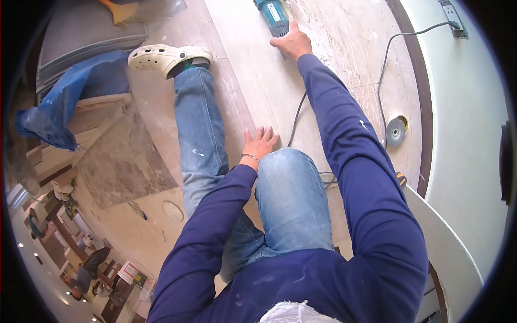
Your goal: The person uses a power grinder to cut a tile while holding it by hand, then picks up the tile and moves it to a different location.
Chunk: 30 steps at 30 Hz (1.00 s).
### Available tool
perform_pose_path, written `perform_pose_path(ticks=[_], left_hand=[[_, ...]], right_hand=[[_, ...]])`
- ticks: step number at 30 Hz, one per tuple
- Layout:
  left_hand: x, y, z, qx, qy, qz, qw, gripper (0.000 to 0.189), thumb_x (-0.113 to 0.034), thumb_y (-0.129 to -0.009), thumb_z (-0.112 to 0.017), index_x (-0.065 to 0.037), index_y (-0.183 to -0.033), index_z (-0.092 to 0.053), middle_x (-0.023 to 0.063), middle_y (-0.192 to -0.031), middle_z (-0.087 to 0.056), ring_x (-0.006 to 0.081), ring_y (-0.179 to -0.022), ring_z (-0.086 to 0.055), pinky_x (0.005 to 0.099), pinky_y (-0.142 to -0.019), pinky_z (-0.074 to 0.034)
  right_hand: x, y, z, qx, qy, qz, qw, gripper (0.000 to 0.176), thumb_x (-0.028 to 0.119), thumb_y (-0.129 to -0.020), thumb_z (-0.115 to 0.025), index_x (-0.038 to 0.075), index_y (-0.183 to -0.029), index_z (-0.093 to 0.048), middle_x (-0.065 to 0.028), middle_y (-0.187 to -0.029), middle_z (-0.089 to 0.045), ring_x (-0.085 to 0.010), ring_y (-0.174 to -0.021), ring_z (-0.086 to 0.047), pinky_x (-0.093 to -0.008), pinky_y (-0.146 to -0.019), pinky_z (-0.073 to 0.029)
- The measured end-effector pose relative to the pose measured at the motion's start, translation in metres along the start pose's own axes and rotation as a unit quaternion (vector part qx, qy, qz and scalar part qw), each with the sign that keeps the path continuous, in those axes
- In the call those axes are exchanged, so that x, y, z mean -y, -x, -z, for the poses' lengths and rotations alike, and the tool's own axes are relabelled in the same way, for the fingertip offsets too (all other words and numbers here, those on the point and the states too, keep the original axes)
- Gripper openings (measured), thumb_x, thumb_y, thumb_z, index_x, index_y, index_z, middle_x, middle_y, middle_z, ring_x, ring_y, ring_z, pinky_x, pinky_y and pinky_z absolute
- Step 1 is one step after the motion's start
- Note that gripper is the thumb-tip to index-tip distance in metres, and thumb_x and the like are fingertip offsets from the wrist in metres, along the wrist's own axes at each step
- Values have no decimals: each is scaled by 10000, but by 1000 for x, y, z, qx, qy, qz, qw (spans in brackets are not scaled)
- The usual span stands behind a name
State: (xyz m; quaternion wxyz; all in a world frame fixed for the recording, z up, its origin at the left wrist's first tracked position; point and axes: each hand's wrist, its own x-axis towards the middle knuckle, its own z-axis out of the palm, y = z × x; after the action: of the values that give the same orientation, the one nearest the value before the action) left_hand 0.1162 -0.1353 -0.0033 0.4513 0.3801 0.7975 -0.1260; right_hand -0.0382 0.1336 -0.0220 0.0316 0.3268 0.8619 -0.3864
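My right hand (292, 42) is stretched far forward and grips a teal power tool (273, 14) resting on a large pale floor tile (253, 75). The tool's black cord (295, 121) trails back past my knee. My left hand (259, 143) lies flat with fingers spread on the same tile, just ahead of my right knee in blue jeans (291, 199). My left leg stretches forward, ending in a cream clog (164, 57). Both arms wear dark blue sleeves.
A grey cutting disc (396, 131) lies on the floor at right, near a second cord running to a wall socket (452, 19). A blue tarp (75, 91) covers stacked tiles at left. A white curved wall (463, 134) bounds the right side.
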Motion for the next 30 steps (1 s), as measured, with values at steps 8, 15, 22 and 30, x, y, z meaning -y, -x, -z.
perform_pose_path(ticks=[8,15,22,30], left_hand=[[4,-9,-5,21,-24,3,999,667,-579,-990,-435,-291,-1574,-289,62,-1682,-189,303,-1547,-181,727,-1156,-129],[8,-11,-10,6,-7,0,1000,686,-578,-974,-479,-305,-1576,-294,63,-1680,-197,302,-1549,-178,729,-1156,-112],[7,-10,-13,-10,-8,1,1000,685,-556,-971,-494,-304,-1577,-296,65,-1679,-204,301,-1549,-179,728,-1158,-108],[0,-1,1,-14,-8,10,1000,633,-376,-982,-516,-301,-1573,-303,43,-1683,-198,273,-1549,-191,700,-1172,-135]], right_hand=[[-5,8,1,2,-12,-3,1000,973,403,-678,-690,34,-1517,-364,-255,-1213,-673,-374,-1138,-660,-392,-1015,-505],[-4,1,-2,-8,0,-1,1000,962,408,-689,-709,51,-1518,-375,-249,-1233,-669,-369,-1151,-656,-393,-1023,-501],[-4,1,-1,0,2,-4,1000,961,416,-699,-713,52,-1520,-371,-245,-1238,-668,-367,-1149,-659,-388,-1029,-501],[-6,7,1,-1,7,-4,1000,979,403,-692,-710,45,-1530,-352,-248,-1231,-670,-365,-1143,-661,-390,-1012,-513]])
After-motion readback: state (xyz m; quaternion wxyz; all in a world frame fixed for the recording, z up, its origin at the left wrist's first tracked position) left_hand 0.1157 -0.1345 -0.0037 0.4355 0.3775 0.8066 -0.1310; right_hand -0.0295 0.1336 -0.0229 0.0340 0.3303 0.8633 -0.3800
